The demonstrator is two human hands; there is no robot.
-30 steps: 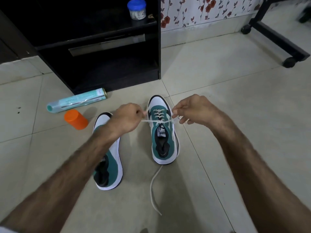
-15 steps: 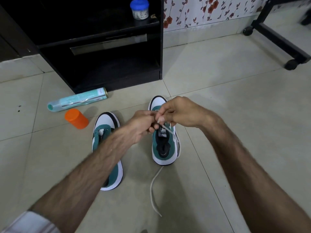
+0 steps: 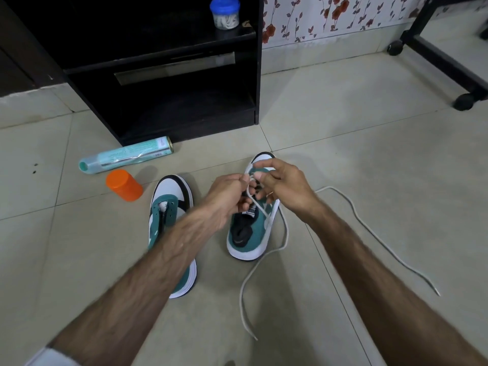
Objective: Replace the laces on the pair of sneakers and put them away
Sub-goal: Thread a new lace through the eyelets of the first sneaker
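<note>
Two teal, white and black sneakers lie on the tiled floor. The right sneaker (image 3: 253,233) carries a white lace (image 3: 285,233) whose ends trail over the floor toward me and off to the right. My left hand (image 3: 229,196) and my right hand (image 3: 282,180) meet above that sneaker's eyelets, and both pinch the lace there. The left sneaker (image 3: 169,204) has no lace in its eyelets, and my left forearm crosses over its heel.
An orange cap (image 3: 124,184) and a teal spray can (image 3: 124,158) lie left of the sneakers. A black open cabinet (image 3: 163,75) stands behind, with a blue-lidded jar (image 3: 225,11) on its shelf. A black wheeled frame (image 3: 446,56) stands at the far right.
A second earlier the hands were apart, pulling the lace taut across the right sneaker. They have come together over the eyelets, and a long loose lace end now lies on the floor to the right.
</note>
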